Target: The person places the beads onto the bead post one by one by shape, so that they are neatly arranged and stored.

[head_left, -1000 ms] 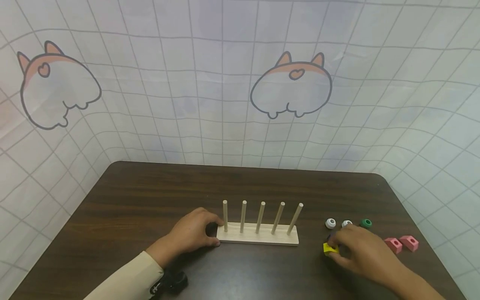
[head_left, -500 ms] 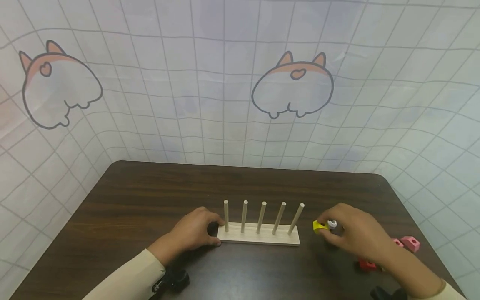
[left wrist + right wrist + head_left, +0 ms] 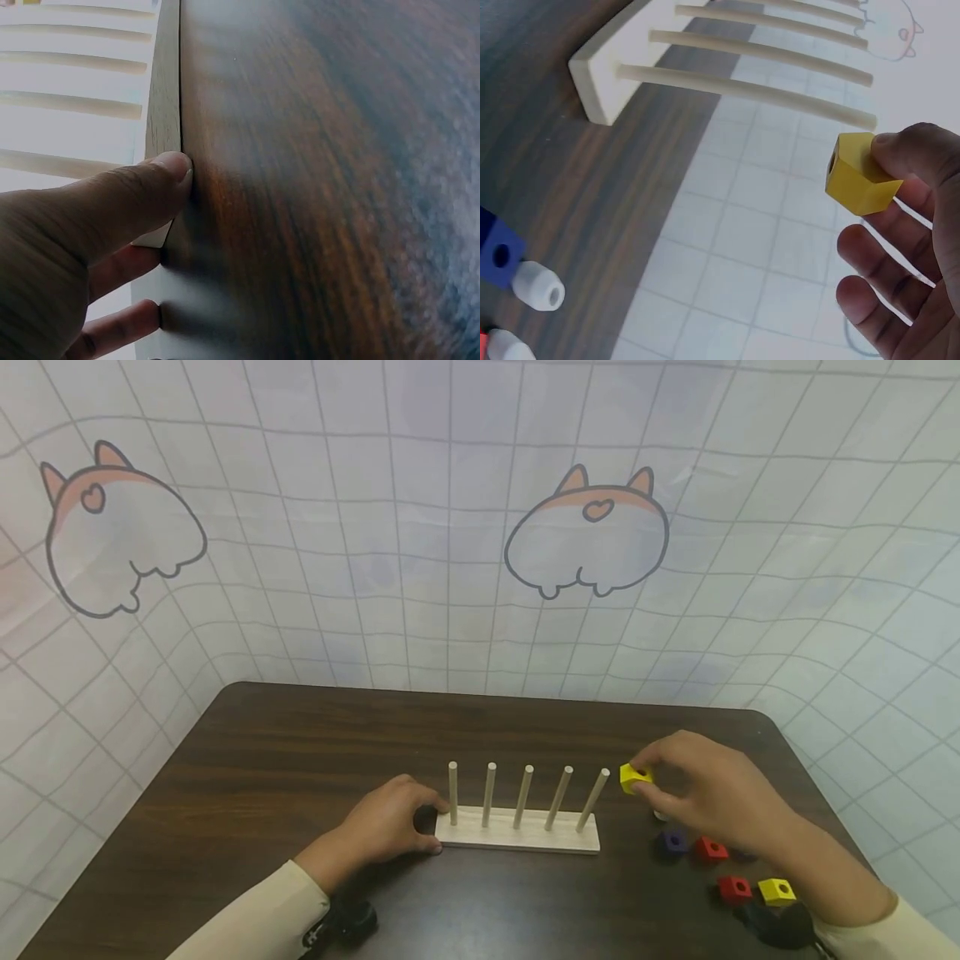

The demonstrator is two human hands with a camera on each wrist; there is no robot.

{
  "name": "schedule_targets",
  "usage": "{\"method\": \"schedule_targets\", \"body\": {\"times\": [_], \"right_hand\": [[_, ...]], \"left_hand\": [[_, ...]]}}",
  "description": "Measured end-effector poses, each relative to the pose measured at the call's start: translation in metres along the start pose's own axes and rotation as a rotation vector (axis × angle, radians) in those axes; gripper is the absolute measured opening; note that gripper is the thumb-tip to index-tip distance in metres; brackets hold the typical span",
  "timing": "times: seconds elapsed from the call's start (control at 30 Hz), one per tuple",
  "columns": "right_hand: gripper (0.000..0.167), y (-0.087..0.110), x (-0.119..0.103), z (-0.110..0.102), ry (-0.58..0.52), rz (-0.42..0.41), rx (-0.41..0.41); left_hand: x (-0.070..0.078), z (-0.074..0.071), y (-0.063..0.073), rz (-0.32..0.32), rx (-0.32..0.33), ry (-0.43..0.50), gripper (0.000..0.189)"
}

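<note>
My left hand (image 3: 378,824) grips the left end of a wooden peg rack (image 3: 517,839), thumb in front of the base and fingers behind it. Several upright pegs (image 3: 522,797) stand bare on the rack. Between the thumb and fingers of my right hand (image 3: 716,793) is a yellow block (image 3: 630,778) with a hole through it. It is raised off the table, just right of the rightmost peg (image 3: 593,800), around the height of its top. In the right wrist view the yellow block (image 3: 859,176) shows angled faces, close to that peg's tip but apart from it.
Below my right hand lie a dark blue block (image 3: 673,842), two red blocks (image 3: 711,850) and another yellow block (image 3: 777,892). White beads (image 3: 538,286) show beside the blue block in the right wrist view. The dark wooden table (image 3: 315,727) meets a grid-patterned cloth behind.
My right hand has lifted the yellow block from among the pieces, up and leftward toward the rightmost peg. The blocks under the hand have come into sight. My left hand has stayed on the rack.
</note>
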State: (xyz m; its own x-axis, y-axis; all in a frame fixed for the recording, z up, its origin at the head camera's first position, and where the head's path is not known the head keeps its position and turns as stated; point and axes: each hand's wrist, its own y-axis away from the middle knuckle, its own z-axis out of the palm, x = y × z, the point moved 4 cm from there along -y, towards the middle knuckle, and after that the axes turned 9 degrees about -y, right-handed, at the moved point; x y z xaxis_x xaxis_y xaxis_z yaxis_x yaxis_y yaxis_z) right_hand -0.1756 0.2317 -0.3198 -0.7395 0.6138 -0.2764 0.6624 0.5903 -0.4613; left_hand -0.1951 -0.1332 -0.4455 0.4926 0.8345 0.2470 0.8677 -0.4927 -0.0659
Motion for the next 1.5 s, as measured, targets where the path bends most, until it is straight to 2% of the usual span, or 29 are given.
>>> {"method": "schedule_targets", "body": {"times": [0.23,0.47,0.97,1.3,1.5], "right_hand": [[0.031,-0.013,-0.006,-0.006,0.008,-0.037,0.007],[0.029,-0.024,-0.013,-0.010,-0.012,-0.036,0.020],[0.024,-0.048,-0.025,0.004,-0.088,-0.033,-0.006],[0.027,-0.061,-0.036,0.010,-0.143,-0.132,0.027],[0.026,-0.067,-0.040,0.017,-0.173,-0.152,0.025]], "left_hand": [[0.000,0.000,0.000,0.009,0.016,-0.002,0.044],[0.000,0.000,0.000,0.013,0.018,-0.020,0.043],[0.000,-0.001,-0.001,-0.009,0.007,-0.030,0.043],[0.000,-0.002,0.000,-0.026,0.000,-0.023,0.043],[0.000,-0.001,0.000,-0.016,0.000,-0.026,0.042]]}}
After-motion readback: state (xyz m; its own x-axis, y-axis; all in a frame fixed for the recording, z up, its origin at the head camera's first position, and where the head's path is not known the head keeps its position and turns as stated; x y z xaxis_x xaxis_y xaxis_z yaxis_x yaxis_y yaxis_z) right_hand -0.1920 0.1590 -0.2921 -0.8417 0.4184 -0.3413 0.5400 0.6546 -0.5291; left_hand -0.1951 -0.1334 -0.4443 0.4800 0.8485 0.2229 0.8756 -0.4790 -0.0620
